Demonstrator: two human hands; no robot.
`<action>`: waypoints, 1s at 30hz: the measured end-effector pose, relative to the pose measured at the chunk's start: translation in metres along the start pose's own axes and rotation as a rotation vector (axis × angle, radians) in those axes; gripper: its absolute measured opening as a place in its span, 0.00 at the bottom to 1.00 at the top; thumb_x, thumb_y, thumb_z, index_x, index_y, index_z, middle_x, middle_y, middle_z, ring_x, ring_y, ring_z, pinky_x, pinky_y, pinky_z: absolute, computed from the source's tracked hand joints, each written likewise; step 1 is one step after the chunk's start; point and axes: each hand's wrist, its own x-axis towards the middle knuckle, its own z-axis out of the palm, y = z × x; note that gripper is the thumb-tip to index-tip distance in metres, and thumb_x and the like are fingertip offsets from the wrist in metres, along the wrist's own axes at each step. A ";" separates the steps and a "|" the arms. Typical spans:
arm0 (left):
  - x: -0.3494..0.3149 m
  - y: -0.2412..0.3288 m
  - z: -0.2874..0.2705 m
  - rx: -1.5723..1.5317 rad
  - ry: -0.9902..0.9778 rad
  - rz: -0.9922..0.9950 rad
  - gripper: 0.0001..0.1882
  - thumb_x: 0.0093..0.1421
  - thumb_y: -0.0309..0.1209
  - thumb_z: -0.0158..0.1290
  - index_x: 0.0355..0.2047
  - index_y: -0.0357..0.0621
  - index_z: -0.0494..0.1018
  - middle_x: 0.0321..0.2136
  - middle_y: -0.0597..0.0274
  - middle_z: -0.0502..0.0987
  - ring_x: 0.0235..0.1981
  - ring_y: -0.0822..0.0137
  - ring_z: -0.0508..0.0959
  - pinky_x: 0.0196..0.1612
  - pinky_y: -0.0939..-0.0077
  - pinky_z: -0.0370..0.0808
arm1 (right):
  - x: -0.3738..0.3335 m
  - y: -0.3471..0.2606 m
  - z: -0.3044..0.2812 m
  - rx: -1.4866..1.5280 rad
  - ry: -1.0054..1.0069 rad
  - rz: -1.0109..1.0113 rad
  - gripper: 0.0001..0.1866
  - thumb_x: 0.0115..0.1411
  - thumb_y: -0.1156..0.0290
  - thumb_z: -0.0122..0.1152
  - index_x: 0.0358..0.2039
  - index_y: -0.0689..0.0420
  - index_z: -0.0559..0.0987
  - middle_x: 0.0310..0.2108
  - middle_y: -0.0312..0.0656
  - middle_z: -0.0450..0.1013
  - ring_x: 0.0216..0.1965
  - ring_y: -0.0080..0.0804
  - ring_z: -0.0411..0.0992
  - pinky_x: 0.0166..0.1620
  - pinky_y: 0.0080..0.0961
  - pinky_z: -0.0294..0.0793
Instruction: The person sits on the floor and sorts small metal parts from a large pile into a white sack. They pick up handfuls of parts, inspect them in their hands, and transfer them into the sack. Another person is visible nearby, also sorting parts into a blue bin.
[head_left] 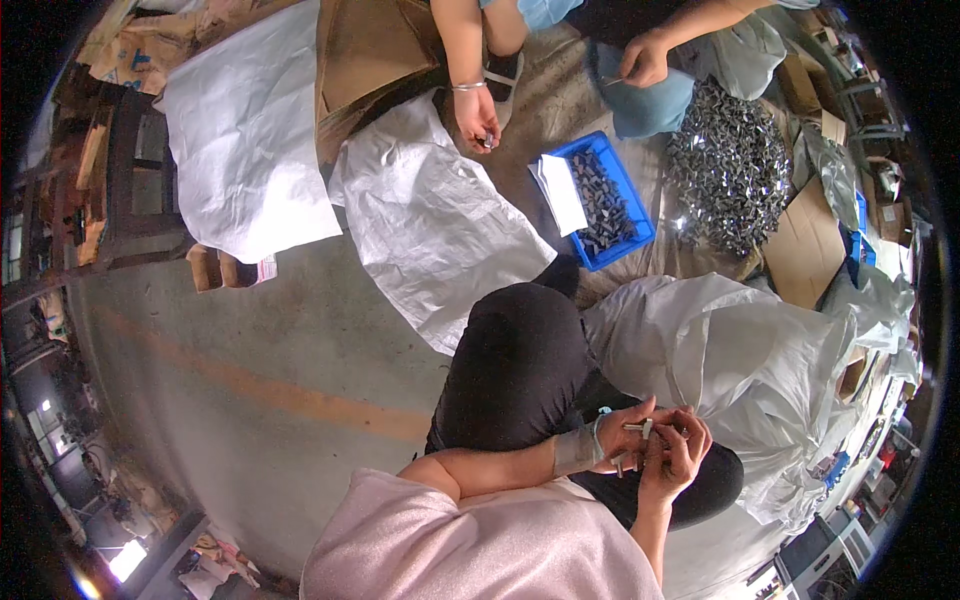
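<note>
My two hands meet above my right knee, close to a white sack (pixel 740 350). In my left hand (pixel 612 440), which has a grey band round the wrist, are small metal pieces (pixel 640 428) that stick out between the fingers. My right hand (pixel 678 458) curls against the left, its fingertips bent together at the pieces; whatever lies inside them is too small to make out. Across from me a co-worker's hand (pixel 478 118) with a bracelet pinches a small metal piece. The co-worker's other hand (pixel 645 62) is over a blue-grey cloth (pixel 648 105).
A blue bin (pixel 640 220) holds many dark metal pieces, with white paper (pixel 560 195) over its left side. Behind it on the right lies a heap of shiny metal pieces (pixel 730 165). White sacks (pixel 430 220), cardboard (pixel 815 240) and a brown carton (pixel 370 55) surround the floor (pixel 270 340).
</note>
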 end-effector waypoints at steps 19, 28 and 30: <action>0.005 0.004 -0.028 0.045 -0.126 -0.030 0.33 0.63 0.58 0.28 0.64 0.57 0.46 0.21 0.56 0.78 0.19 0.60 0.79 0.16 0.73 0.77 | 0.002 0.006 0.002 0.017 0.000 0.001 0.07 0.44 0.73 0.64 0.25 0.59 0.77 0.38 0.45 0.72 0.46 0.47 0.66 0.50 0.41 0.65; 0.006 0.005 -0.043 0.138 -0.186 -0.010 0.33 0.63 0.57 0.32 0.63 0.54 0.50 0.33 0.62 0.78 0.21 0.68 0.79 0.19 0.78 0.77 | 0.000 0.006 0.002 0.017 -0.012 0.009 0.07 0.44 0.74 0.64 0.26 0.58 0.77 0.38 0.45 0.72 0.47 0.47 0.66 0.51 0.41 0.65; 0.005 0.004 -0.037 0.163 -0.131 0.028 0.34 0.63 0.57 0.33 0.63 0.52 0.51 0.37 0.64 0.77 0.26 0.70 0.79 0.20 0.80 0.77 | 0.001 0.004 0.002 0.014 -0.011 -0.012 0.07 0.44 0.75 0.64 0.27 0.58 0.78 0.38 0.45 0.72 0.47 0.47 0.66 0.51 0.41 0.65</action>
